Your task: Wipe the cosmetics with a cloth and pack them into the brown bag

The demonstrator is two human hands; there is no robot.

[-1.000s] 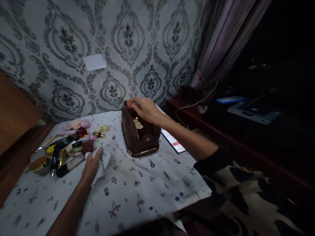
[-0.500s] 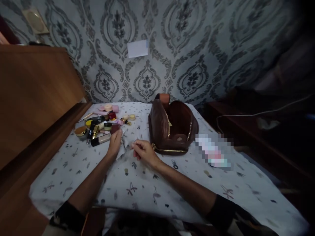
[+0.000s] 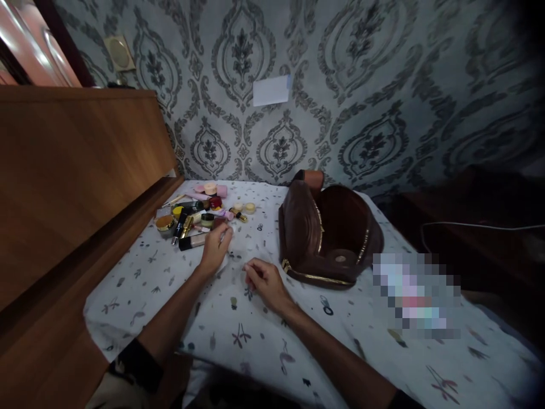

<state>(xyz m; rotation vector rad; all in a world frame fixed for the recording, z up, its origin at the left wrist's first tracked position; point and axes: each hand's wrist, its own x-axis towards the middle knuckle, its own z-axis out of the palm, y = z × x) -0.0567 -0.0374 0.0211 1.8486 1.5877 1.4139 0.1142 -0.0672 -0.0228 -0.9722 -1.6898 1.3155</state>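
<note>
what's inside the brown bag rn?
The brown bag stands unzipped on the tablecloth. Only dark lining and a round snap on the front flap show; the bottom is in shadow, so any contents cannot be seen. Neither hand is in it.

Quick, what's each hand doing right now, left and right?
Left hand: fingers bent around a small thin object beside the cosmetics pile; the object cannot be identified.
Right hand: loosely curled, resting on the tablecloth, holding nothing visible.
</note>
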